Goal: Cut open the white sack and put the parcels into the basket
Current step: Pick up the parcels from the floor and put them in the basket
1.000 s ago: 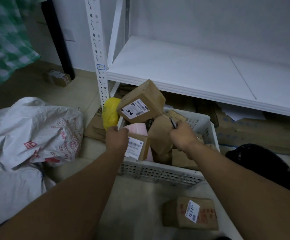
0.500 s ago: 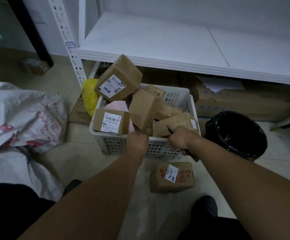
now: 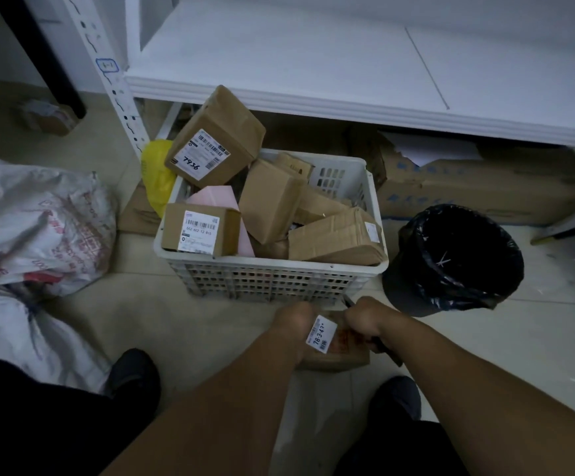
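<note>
A white slatted basket (image 3: 268,269) stands on the floor, heaped with brown cardboard parcels (image 3: 215,151) and a pink one (image 3: 212,199). In front of it a small brown parcel (image 3: 339,352) with a white label lies on the floor. My left hand (image 3: 292,321) grips its left end. My right hand (image 3: 361,317) is at its right end, curled round a thin dark cutter (image 3: 389,353) whose tip pokes out above the fist. The white sack (image 3: 39,228) with red print lies crumpled at the left.
A black-lined bin (image 3: 457,255) stands right of the basket. A white shelf (image 3: 313,63) juts out above, with flat cartons (image 3: 467,190) under it. A yellow bag (image 3: 155,176) sits behind the basket. My shoes (image 3: 135,372) flank the parcel.
Both hands have drawn back from the basket and dropped onto the labelled parcel on the floor. The view has tilted down and nearer.
</note>
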